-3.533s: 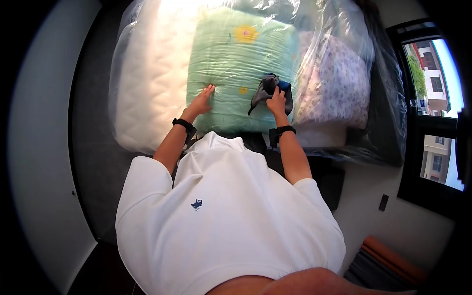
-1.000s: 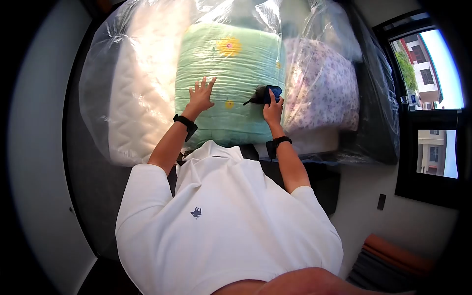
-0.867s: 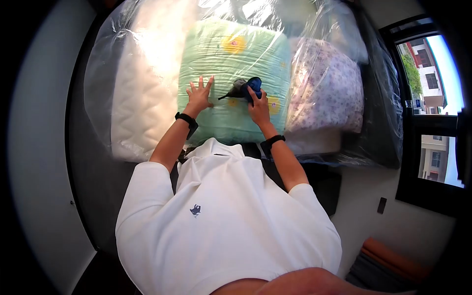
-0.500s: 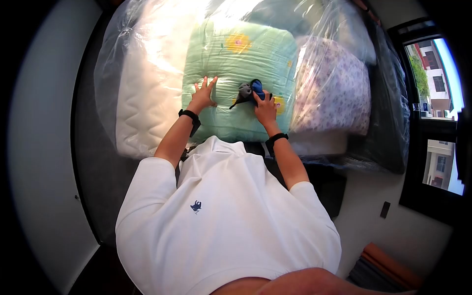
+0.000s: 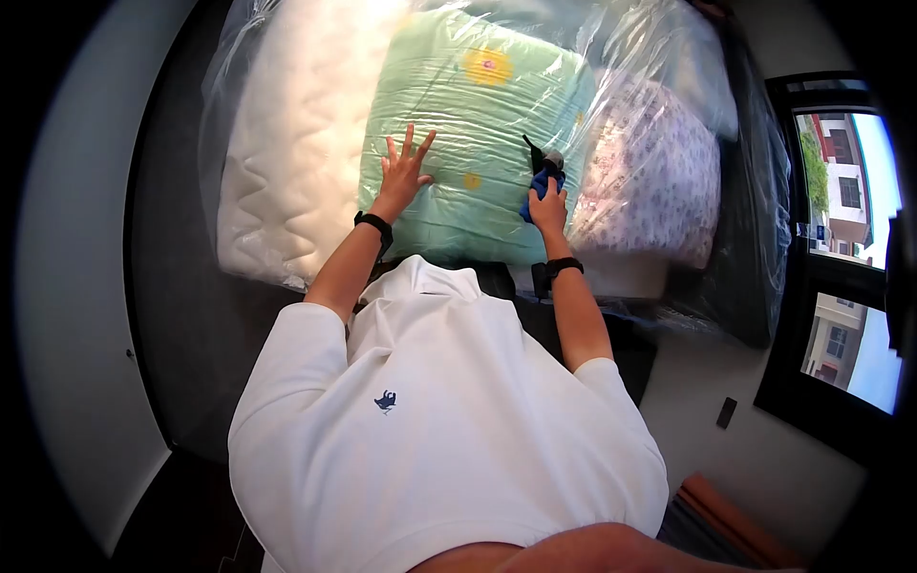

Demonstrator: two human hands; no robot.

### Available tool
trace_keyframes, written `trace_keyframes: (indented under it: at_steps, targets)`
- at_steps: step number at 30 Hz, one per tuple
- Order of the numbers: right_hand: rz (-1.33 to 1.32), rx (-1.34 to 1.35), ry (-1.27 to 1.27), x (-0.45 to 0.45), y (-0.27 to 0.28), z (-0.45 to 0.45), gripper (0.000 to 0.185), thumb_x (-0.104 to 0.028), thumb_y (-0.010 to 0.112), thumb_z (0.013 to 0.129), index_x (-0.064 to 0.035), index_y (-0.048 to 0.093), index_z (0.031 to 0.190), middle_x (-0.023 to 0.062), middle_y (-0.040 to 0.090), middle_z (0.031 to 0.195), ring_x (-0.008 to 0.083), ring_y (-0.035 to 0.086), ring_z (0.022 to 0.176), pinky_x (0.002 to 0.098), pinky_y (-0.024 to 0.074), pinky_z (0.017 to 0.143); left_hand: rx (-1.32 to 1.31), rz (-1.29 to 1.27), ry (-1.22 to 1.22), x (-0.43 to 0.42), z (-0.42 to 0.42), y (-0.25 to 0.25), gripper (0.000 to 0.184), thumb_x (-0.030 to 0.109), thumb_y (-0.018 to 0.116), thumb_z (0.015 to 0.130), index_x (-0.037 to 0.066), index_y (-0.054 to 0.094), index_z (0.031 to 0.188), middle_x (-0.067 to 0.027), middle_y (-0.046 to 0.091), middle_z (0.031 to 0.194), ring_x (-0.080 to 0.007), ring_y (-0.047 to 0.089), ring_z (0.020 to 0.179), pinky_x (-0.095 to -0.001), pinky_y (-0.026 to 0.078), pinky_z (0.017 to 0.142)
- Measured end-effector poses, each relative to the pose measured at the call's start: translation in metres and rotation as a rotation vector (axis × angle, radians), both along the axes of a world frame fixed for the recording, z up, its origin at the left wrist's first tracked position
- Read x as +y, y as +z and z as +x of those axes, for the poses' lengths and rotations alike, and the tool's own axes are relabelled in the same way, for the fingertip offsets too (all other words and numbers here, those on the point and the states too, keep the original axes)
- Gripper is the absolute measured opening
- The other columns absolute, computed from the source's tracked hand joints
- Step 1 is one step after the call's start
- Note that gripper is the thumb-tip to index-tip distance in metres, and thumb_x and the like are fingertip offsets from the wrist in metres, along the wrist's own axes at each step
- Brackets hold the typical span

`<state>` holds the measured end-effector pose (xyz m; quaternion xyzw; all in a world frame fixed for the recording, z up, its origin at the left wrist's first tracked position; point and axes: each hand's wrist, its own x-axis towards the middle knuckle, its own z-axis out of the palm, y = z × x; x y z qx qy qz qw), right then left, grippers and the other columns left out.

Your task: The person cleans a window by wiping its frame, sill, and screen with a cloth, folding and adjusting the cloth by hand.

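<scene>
My left hand [image 5: 403, 177] lies with spread fingers on clear plastic over a green quilt [image 5: 449, 105] with yellow flowers. In my right hand [image 5: 548, 205] is a bunched blue and black cloth [image 5: 541, 181], gripped near the quilt's right side. A dark strip of the cloth points up and to the left. Beside the quilt, on the left, is a white quilted pad [image 5: 287, 143]. Folded floral fabric [image 5: 659, 172] lies to the right. All of this bedding is under the clear plastic.
At the right is a black-framed window [image 5: 785, 353] with buildings outside. Orange and grey rolls [image 5: 731, 516] lie at the lower right. A small dark plate [image 5: 727, 413] is on the wall below the window. Grey wall [image 5: 76, 239] runs along the left.
My right hand has moved right with the cloth, whose dark strip now points upward instead of left. My left hand has shifted slightly right, fingers still spread. The view has turned a little.
</scene>
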<state>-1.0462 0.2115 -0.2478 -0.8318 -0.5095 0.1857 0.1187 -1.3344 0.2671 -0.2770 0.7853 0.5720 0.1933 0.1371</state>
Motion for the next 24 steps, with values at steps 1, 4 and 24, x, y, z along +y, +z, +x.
trace_keyframes:
  at_steps: [1,4,24]
  targets:
    - [0.116,-0.061,0.142,0.002,-0.005,-0.021,0.061,-0.040,0.059,0.085,-0.0158,0.044,0.140,0.0290,0.041,0.138,0.0498,0.057,0.106,0.0538,0.0493,0.088,0.038,0.011,0.014,-0.007,0.000,0.010,0.104,0.020,0.080,0.076,0.041,0.014,0.153,-0.0058,0.006,0.162,-0.0518,0.019,0.141,-0.0694,0.039,0.098]
    - [0.086,0.028,0.408,-0.003,0.017,-0.100,0.062,-0.036,0.066,0.081,-0.0163,0.046,0.137,0.0235,0.048,0.126,0.0455,0.062,0.095,0.0519,0.0531,0.077,-0.002,0.139,-0.112,-0.024,-0.007,0.017,0.097,0.014,0.075,0.079,0.038,0.017,0.153,-0.0057,0.010,0.162,-0.0441,0.020,0.144,-0.0642,0.034,0.106]
    - [-0.282,-0.037,-0.253,-0.082,-0.028,0.033,0.048,-0.033,0.062,0.084,-0.0196,0.057,0.131,0.0187,0.044,0.132,0.0436,0.050,0.117,0.0525,0.0474,0.095,-0.075,-0.204,-0.179,-0.071,-0.038,-0.033,0.097,0.005,0.069,0.069,0.028,0.025,0.152,-0.0167,0.011,0.159,-0.0480,0.013,0.143,-0.0584,0.021,0.115]
